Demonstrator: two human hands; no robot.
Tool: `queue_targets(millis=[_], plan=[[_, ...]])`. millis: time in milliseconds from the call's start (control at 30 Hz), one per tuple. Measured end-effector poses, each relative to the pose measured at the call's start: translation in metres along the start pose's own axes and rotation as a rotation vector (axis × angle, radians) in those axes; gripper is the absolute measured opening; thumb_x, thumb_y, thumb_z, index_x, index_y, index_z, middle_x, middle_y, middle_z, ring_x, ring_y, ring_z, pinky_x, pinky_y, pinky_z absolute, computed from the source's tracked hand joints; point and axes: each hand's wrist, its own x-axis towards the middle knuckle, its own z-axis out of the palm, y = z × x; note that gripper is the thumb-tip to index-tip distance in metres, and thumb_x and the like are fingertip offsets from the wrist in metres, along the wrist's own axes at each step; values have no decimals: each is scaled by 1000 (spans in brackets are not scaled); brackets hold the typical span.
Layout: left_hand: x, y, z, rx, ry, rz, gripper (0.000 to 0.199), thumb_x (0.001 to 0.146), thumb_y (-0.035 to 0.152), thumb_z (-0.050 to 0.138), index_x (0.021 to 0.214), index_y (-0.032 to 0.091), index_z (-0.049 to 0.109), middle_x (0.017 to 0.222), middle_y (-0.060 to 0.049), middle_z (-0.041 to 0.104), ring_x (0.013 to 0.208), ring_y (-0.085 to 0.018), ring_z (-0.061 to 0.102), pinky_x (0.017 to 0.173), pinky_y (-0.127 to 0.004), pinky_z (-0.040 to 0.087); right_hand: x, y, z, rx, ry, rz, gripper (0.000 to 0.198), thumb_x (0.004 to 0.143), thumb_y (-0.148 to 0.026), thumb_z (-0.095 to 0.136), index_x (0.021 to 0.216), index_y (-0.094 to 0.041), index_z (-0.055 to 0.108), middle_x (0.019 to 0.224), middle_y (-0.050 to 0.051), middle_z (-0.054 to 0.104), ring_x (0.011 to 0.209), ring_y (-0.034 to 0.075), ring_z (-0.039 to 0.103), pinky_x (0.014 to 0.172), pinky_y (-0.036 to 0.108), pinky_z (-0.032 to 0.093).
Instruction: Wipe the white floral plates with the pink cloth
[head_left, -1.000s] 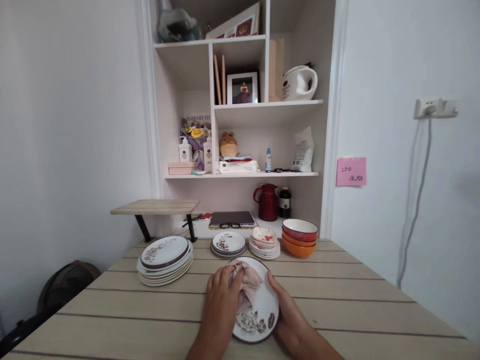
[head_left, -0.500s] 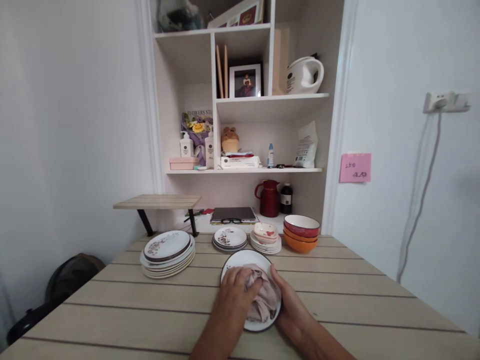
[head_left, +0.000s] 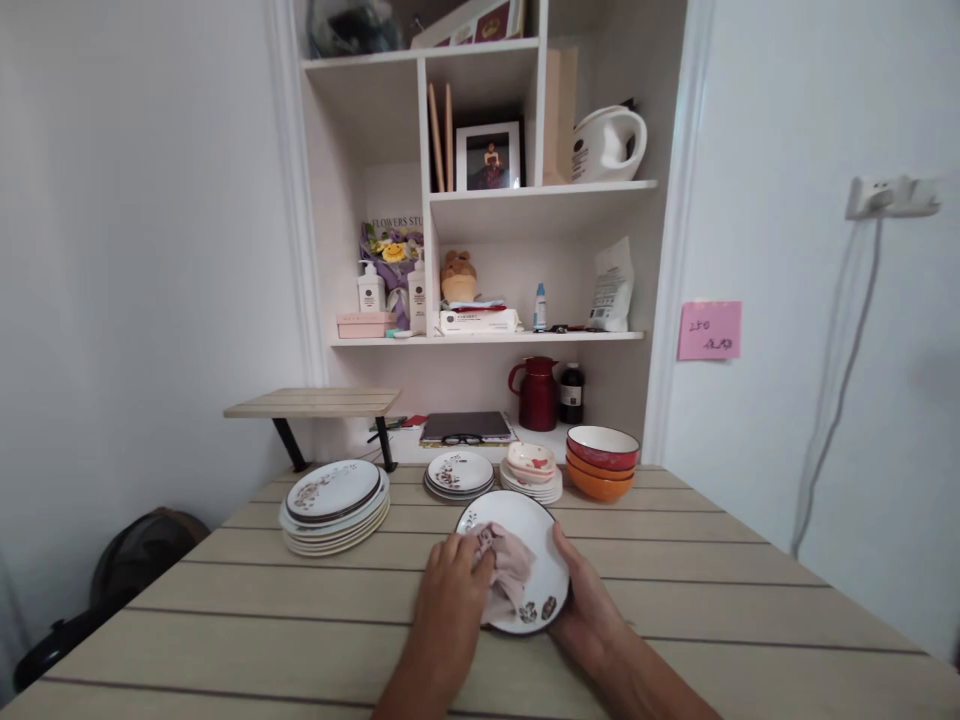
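Observation:
My right hand (head_left: 589, 600) grips the right rim of a white plate (head_left: 547, 560) with a dark edge and brown leaf prints, tilted above the table. Bunched in the fingers of my left hand (head_left: 454, 590) is a pale pink cloth (head_left: 510, 565), pressed on the left part of the plate's face. Beyond the plate stand a stack of small dark-rimmed plates (head_left: 459, 472) and a stack of small white dishes (head_left: 532, 470). A larger stack of plates (head_left: 334, 495) sits to the left.
Red and orange bowls (head_left: 602, 462) are stacked at the back right of the slatted table (head_left: 285, 630). A small raised wooden stand (head_left: 315, 402) is at the back left. Behind are a red thermos jug (head_left: 537, 394), a dark bottle (head_left: 571, 393) and a white shelf unit (head_left: 540, 190).
The plate has shifted slightly right and up and turned in my right hand. My left hand and the cloth have slid to the plate's left side, uncovering the prints at its lower edge.

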Motion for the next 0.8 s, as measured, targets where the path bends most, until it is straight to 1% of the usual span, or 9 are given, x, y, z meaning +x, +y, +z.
queue_targets(millis=[133,233,300,400,467,533,600,667,800], plan=[[-3,11,9,-76,51,107,28,83,19,62,109,28,63,109,-2,61,96,-19,55,81,-32,48,-4,0,3,-9,-68,58,55,81,-55,57,107,-8,66,100,17,72,96,28,67,93,43,45],[-2,15,10,-108,122,120,32,84,25,62,115,32,61,114,-1,61,102,-19,53,87,-32,47,-7,6,8,-35,-84,69,50,82,-53,57,101,-8,68,95,15,74,93,26,68,92,39,46],[0,13,8,-87,135,88,39,82,26,65,120,36,58,118,-1,59,106,-20,51,91,-35,45,-8,10,11,-58,-78,56,47,83,-50,58,101,-8,68,93,14,75,91,24,68,92,37,46],[3,5,4,-6,107,-30,46,80,23,67,123,36,56,119,-2,57,107,-20,51,91,-38,44,-7,13,11,-69,-71,23,46,82,-48,59,105,-10,67,96,13,74,92,24,68,93,38,45],[4,0,3,35,75,-109,42,80,19,66,120,33,59,116,-3,58,104,-20,53,88,-37,45,-5,12,9,-60,-53,20,50,81,-51,60,110,-10,66,99,13,74,94,26,68,94,39,45],[3,-3,4,39,41,-133,37,80,17,65,115,30,62,112,-3,60,101,-20,54,83,-35,47,-3,9,6,-42,-33,16,55,79,-53,59,113,-11,65,102,15,73,96,27,67,94,41,44],[1,-3,7,14,26,-93,35,79,15,65,111,29,64,110,-3,61,98,-20,55,81,-33,48,-2,5,3,-19,-29,2,56,80,-55,58,112,-10,65,102,16,73,96,28,67,94,43,44],[-2,2,9,-15,43,-35,34,79,13,65,108,30,65,110,-2,62,97,-19,56,81,-32,49,-1,1,1,5,-50,7,56,81,-56,55,109,-10,66,101,16,73,96,29,67,93,44,45],[-2,16,6,-74,72,88,29,81,16,63,107,30,64,110,-1,62,96,-19,56,80,-31,50,-2,1,-1,16,-98,71,53,81,-56,55,96,-7,69,96,17,73,96,28,67,91,41,47]])
